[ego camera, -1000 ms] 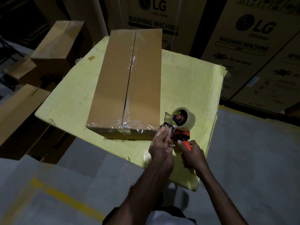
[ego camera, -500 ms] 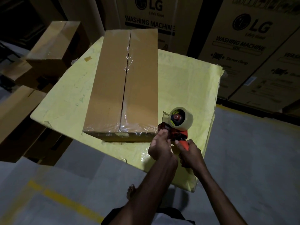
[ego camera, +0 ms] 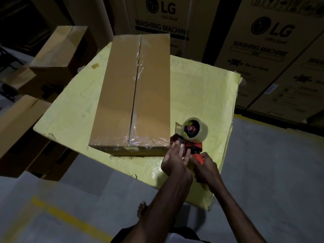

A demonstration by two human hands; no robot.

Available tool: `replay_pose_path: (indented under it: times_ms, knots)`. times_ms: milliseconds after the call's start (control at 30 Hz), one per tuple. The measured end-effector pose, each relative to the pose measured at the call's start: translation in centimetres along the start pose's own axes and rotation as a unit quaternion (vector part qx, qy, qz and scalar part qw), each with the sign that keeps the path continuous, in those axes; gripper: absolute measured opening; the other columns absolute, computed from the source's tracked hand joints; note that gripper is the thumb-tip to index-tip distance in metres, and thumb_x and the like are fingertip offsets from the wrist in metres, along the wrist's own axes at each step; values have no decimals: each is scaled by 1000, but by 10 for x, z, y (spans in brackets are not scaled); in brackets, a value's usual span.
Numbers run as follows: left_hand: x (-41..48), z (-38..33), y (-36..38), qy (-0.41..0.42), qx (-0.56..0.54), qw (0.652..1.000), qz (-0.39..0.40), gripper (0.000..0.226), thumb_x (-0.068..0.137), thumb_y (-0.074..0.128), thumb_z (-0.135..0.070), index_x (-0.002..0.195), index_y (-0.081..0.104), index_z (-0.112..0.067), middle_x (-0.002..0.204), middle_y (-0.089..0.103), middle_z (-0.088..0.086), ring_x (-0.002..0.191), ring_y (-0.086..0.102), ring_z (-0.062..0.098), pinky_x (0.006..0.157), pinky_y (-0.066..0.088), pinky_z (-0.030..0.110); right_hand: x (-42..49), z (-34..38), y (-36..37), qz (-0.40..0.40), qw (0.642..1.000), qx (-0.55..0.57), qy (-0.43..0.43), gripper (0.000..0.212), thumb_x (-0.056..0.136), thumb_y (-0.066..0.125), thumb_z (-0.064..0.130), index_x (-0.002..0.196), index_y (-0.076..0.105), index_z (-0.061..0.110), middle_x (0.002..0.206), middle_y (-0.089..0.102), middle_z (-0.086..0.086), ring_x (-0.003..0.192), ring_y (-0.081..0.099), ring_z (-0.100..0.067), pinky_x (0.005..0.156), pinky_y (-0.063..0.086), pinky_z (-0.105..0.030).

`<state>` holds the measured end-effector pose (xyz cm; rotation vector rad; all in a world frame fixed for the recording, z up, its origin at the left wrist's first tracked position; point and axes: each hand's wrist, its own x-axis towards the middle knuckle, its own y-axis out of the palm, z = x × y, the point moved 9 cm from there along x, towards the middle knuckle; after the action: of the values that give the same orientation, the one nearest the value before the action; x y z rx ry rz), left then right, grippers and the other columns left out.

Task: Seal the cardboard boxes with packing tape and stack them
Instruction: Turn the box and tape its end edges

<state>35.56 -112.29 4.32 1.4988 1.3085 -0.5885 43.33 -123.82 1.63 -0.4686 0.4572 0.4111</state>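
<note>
A long brown cardboard box [ego camera: 121, 95] lies on a yellow-covered table [ego camera: 201, 95], its flaps closed and clear tape shining along the centre seam and near edge. At the box's near right corner stands a red tape dispenser [ego camera: 193, 135] with a roll of clear tape. My right hand [ego camera: 206, 170] grips its orange handle. My left hand [ego camera: 175, 159] pinches the loose tape end at the dispenser's mouth, fingers touching the box corner.
Several plain cardboard boxes [ego camera: 57, 55] sit stacked to the left of the table. Large printed washing machine cartons [ego camera: 263, 50] form a wall behind. Grey floor with a yellow line [ego camera: 70, 218] lies in front; a bare foot [ego camera: 142, 209] shows below.
My left hand has shifted a little on the tape end at the dispenser's mouth. The dispenser and box stay where they were.
</note>
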Motion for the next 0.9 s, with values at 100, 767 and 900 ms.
replay_pose_path:
  times_ms: [100, 767, 900]
  knots:
    - [3, -1, -2, 11, 47, 999, -13, 15, 86, 82, -5, 97, 73, 1, 87, 77, 20, 88, 77, 29, 60, 63, 39, -1, 1, 0, 2, 1000, 1, 1, 31, 98, 63, 46, 107, 53, 18, 81, 66, -16, 56, 57, -20, 47, 48, -28]
    - [44, 28, -14, -28, 93, 995, 6, 37, 88, 83, -24, 114, 66, -2, 99, 73, 20, 59, 75, 24, 52, 62, 33, -6, 8, 6, 4, 999, -49, 5, 21, 101, 58, 36, 104, 54, 16, 84, 68, -12, 60, 62, -22, 45, 48, -26]
    - [53, 27, -28, -32, 211, 977, 14, 36, 78, 90, -30, 77, 70, 0, 63, 70, 10, 45, 60, 16, 47, 49, 25, -7, 8, 7, -7, 997, -74, 3, 35, 98, 61, 50, 106, 56, 16, 86, 69, -7, 64, 65, -17, 39, 44, -17]
